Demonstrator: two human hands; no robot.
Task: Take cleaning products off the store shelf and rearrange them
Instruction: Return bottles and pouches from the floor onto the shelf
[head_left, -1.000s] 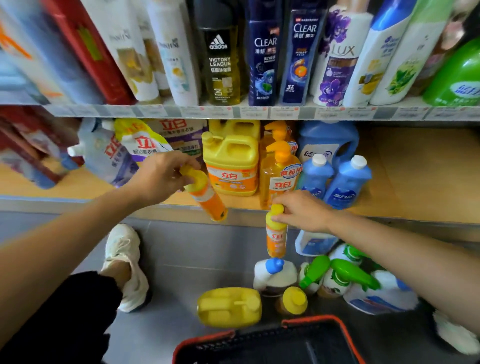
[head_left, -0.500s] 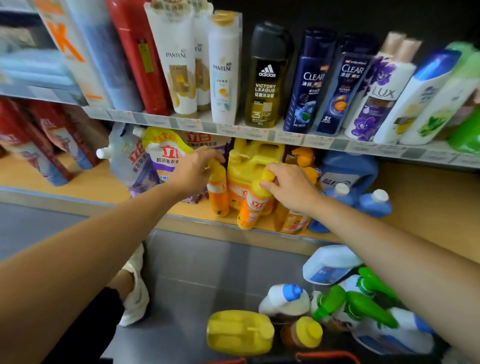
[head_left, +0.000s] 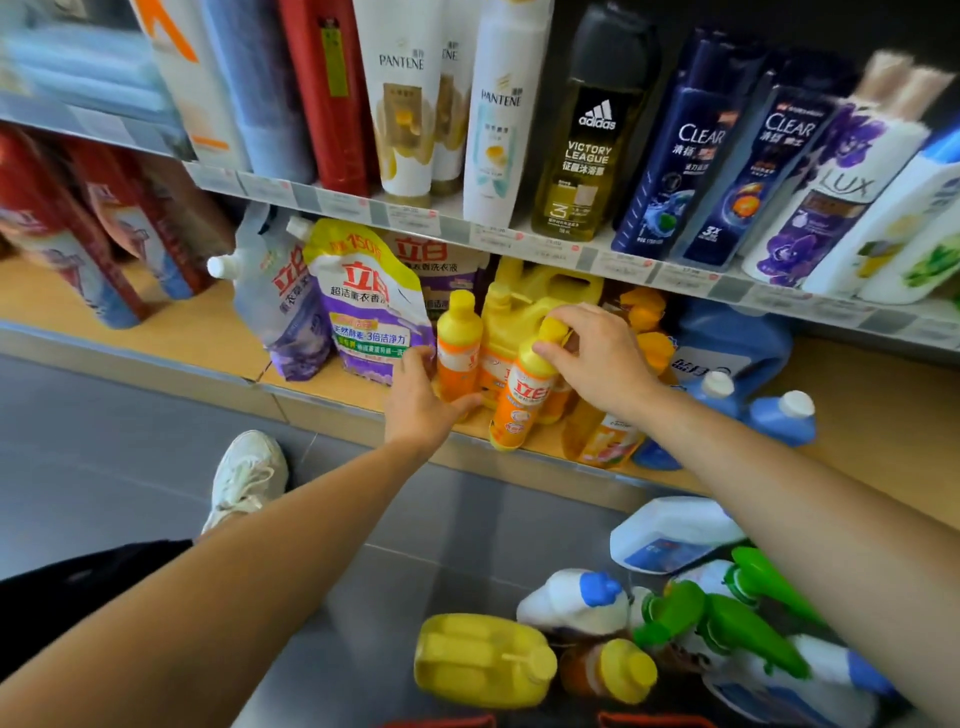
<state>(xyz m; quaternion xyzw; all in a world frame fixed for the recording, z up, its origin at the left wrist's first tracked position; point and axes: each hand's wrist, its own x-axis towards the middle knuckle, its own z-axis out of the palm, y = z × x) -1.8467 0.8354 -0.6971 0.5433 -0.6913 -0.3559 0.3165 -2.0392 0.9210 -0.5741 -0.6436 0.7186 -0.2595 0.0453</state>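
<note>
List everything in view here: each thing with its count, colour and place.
upright orange bottle: one, yellow cap, lower shelf front
tilted orange bottle: one, yellow cap, just right of it
shelf jug: one, yellow, behind both
floor jug: one, yellow, lying on floor
refill pouches: at least three, purple, yellow, white; lower shelf left
blue bottles: two, white caps, lower shelf right
blue jug: one, blue, behind them
toiletry bottles: a row, white, dark blue, red; upper shelf
spray bottles: several, white with green triggers, floor right
shoe: one, white, floor left
left hand: holds upright orange bottle's base
right hand: grips tilted orange bottle's top
</note>
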